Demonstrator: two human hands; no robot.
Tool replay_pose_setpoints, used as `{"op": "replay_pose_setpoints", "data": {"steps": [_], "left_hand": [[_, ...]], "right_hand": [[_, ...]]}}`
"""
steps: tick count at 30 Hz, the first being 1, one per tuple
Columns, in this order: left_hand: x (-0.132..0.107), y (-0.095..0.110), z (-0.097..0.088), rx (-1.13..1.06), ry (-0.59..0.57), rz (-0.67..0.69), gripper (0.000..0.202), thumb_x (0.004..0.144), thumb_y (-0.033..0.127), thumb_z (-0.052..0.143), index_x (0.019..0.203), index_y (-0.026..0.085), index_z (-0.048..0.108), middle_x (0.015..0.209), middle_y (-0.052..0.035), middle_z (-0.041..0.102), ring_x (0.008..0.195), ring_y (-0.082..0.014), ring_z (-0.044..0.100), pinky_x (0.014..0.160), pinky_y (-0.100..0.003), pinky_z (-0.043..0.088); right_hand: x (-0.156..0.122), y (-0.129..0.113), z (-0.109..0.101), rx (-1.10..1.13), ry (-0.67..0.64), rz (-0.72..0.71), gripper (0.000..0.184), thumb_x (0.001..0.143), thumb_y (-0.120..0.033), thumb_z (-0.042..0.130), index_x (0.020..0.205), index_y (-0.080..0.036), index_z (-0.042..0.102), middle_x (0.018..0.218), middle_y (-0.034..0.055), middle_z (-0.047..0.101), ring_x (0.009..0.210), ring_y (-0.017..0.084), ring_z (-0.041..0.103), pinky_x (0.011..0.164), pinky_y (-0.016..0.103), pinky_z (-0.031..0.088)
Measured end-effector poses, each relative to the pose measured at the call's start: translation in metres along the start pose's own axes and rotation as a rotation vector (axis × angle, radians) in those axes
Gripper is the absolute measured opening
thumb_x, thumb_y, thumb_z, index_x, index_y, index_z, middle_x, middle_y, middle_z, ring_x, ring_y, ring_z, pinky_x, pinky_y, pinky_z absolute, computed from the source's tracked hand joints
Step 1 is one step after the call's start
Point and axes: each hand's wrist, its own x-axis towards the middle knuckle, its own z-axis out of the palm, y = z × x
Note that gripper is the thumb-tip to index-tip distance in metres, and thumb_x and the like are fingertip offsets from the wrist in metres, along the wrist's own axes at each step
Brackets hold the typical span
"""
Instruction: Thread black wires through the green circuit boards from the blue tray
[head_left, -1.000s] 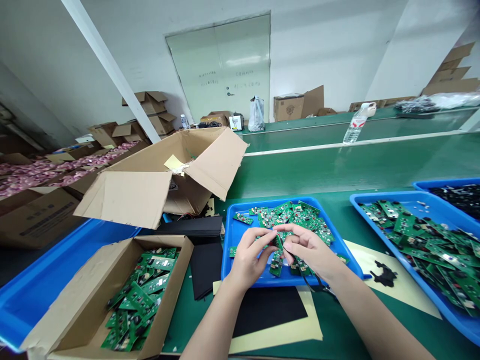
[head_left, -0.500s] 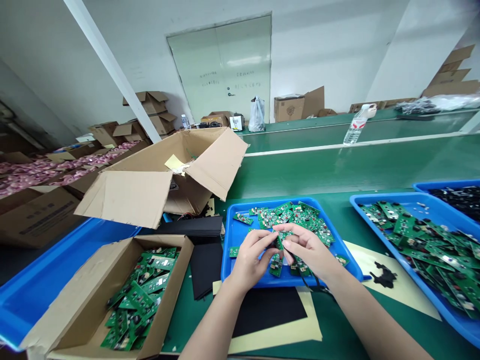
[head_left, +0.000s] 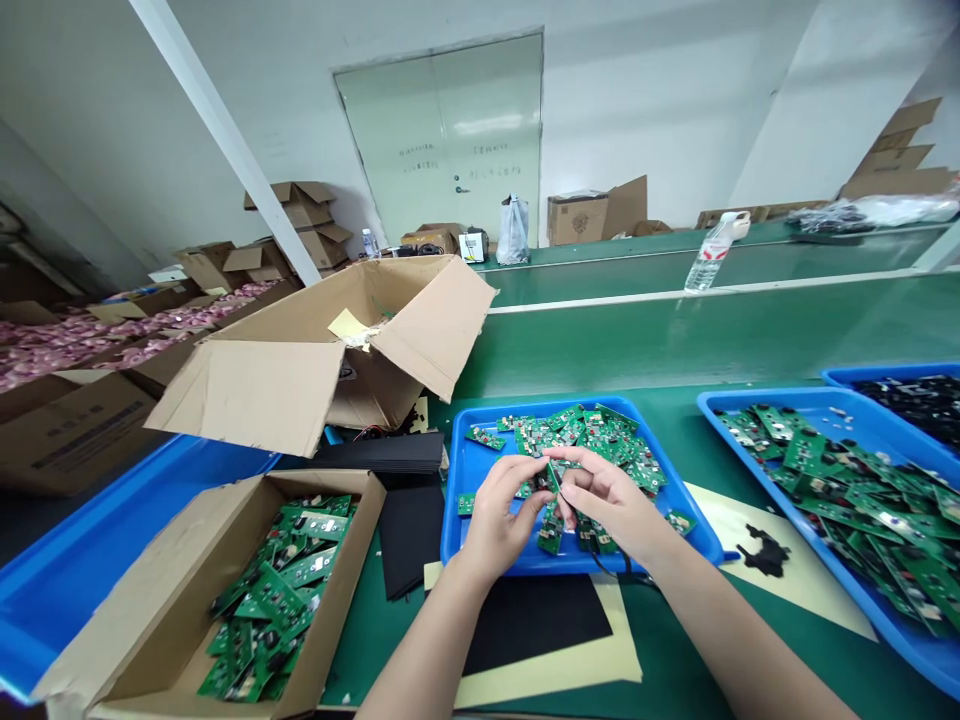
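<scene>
The left hand (head_left: 501,523) and the right hand (head_left: 609,507) are both pinched shut on a small green board (head_left: 553,477). They hold it up just over a blue tray (head_left: 465,500). A thin black wire (head_left: 600,561) hangs down from the board, past the right hand, and over the front edge of the tray.

The tray sits on a green desk (head_left: 660,345) and is full of green boards (head_left: 592,440), lying in a messy heap at 12 o'clock from the hands. At 9 o'clock, a brown box (head_left: 322,530) holds more green boards (head_left: 274,600). At 3 o'clock, a second blue tray (head_left: 757,400) has a big pile of green boards (head_left: 847,490). A black sheet (head_left: 536,620) lies on yellow paper (head_left: 622,640) at 6 o'clock. A big open box (head_left: 255,395) stands at 10 o'clock. A clear water bottle (head_left: 712,255) lies farther off at 1 o'clock.
</scene>
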Motion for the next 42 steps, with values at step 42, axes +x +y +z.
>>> {"op": "replay_pose_setpoints", "data": {"steps": [42], "left_hand": [[-0.007, 0.002, 0.021, -0.069, -0.174, -0.395, 0.027, 0.08, 0.019, 0.048, 0.099, 0.016, 0.066, 0.086, -0.0062, 0.073, 0.069, -0.0162, 0.066, 0.067, -0.027, 0.053]], "right_hand": [[0.0, 0.002, 0.0, -0.91, 0.036, -0.194, 0.052, 0.072, -0.01, 0.041, 0.121, -0.018, 0.054, 0.062, -0.0024, 0.053, 0.054, 0.014, 0.051, 0.059, 0.025, 0.043]]}}
